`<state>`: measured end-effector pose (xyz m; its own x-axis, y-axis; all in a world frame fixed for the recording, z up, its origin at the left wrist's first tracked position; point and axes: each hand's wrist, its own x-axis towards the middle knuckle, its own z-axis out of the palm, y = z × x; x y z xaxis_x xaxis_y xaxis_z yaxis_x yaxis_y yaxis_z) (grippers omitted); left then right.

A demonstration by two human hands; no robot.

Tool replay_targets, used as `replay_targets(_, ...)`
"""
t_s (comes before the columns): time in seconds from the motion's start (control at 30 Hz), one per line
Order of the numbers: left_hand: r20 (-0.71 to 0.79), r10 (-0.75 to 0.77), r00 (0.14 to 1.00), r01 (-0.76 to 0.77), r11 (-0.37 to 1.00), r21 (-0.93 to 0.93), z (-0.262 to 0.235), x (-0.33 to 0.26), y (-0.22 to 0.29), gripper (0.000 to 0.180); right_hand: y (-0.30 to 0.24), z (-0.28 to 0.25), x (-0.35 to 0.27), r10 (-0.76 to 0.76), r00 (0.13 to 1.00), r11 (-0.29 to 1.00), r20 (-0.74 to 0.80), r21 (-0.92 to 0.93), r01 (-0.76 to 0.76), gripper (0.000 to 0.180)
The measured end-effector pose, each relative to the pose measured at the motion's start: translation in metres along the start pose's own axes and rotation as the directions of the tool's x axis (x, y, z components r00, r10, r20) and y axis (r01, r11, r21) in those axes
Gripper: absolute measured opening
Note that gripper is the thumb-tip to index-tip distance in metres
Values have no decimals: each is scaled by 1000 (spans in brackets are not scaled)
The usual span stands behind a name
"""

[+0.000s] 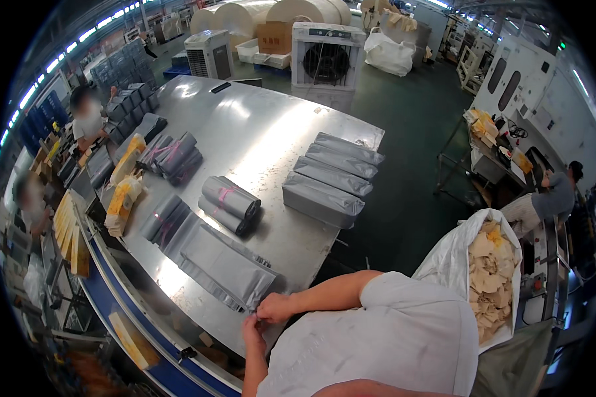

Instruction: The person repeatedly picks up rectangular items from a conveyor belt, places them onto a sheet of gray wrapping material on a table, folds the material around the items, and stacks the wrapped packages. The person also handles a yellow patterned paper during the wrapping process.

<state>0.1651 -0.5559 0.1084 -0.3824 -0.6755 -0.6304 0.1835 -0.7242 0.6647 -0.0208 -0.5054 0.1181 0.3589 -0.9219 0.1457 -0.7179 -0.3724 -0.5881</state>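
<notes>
Grey plastic mailer bags lie all over a brushed steel table (265,139) that shines under the ceiling lights. The flat stack of grey bags (222,264) sits at the table's near edge, its corner just under both hands. The right hand (275,308) pinches that corner between closed fingertips; the left hand (253,327) is bunched just below it, fingers curled in, though whether it grips the bag or only touches the other hand cannot be told.

Behind the stack stands a pair of rolled grey bundles (230,204) tied with pink bands, with more rolled bundles (175,155) further left. To the right, four folded grey packs (334,177) lie in a neat overlapping row near the table's far-right edge. Yellow-and-white bundles (124,192) rest along the left edge, beside a blue-sided conveyor (122,311) that runs along the table below.

A broad bare strip of steel runs up the middle of the table between the rolls and the folded packs. Off the right edge the dark green floor is open, save for a white sack of brown paper scraps (487,271) close by the person's right shoulder. Two other people sit at the far left, and another works at the right
</notes>
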Motion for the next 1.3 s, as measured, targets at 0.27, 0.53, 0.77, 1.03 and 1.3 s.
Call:
replay_targets(0.27, 25, 146, 989, -142, 890, 434, 16, 12, -18, 17, 50, -39, -123, 344, 937, 918, -60, 230, -322, 13)
replay_targets(0.53, 94, 248, 964, -239, 663, 709, -3, -1, -21, 9, 78, -161, -423, 930, -125, 252, 347, -845, -472, 34)
replay_targets(0.77, 918, 346, 196, -621, -681, 389, 19, -13, 21, 37, 99, -199, -178, 290, 955, 847, -56, -450, -284, 51)
replay_targets(1.03, 978, 6, 207, -588, -798, 130, 36, 19, 44, 32, 147, -166, -17, -685, 533, 448, 497, -289, 846, 33)
replay_targets(1.3, 816, 417, 399, -721, -407, 561, 33, 16, 38, 8, 168, -136, -17, -183, 980, 920, 72, 364, 145, 9)
